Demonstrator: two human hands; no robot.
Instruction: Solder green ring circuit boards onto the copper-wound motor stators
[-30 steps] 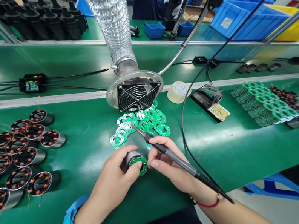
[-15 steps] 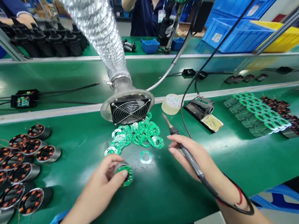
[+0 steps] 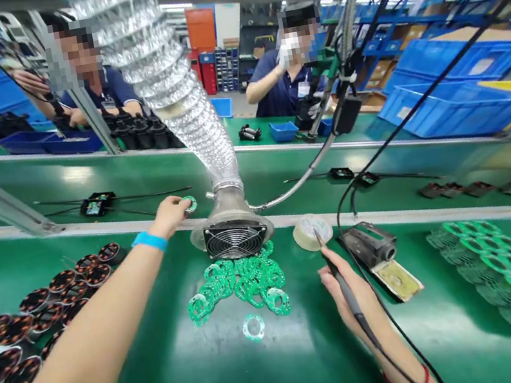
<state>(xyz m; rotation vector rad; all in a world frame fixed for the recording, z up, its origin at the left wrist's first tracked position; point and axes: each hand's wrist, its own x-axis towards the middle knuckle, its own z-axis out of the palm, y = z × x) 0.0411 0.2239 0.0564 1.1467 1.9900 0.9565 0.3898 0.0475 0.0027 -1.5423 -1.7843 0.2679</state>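
My left hand point(image 3: 169, 216) is stretched out past the bench's back rail, left of the fume hood. Its fingers are closed on a stator with a green ring board point(image 3: 190, 204) on its end; most of the stator is hidden. In my right hand point(image 3: 357, 289) is a soldering iron point(image 3: 344, 281), held like a pen, its tip pointing up in front of a pale round tub or roll point(image 3: 312, 233). A heap of green ring boards point(image 3: 238, 279) lies between my arms under the hood, with one loose ring board point(image 3: 253, 328) nearer me.
A fan-fronted fume hood point(image 3: 236, 237) hangs mid-bench. Wound stators point(image 3: 36, 300) stand at left. An iron stand point(image 3: 366, 241) with a sponge tray point(image 3: 399, 278) is at right, beyond it green board panels point(image 3: 508, 267). Cables cross the right side. Two co-workers sit opposite.
My left hand has moved forward from the near bench to beyond the back rail, carrying the stator. The soldering iron stays in my right hand. The head view has tilted up.
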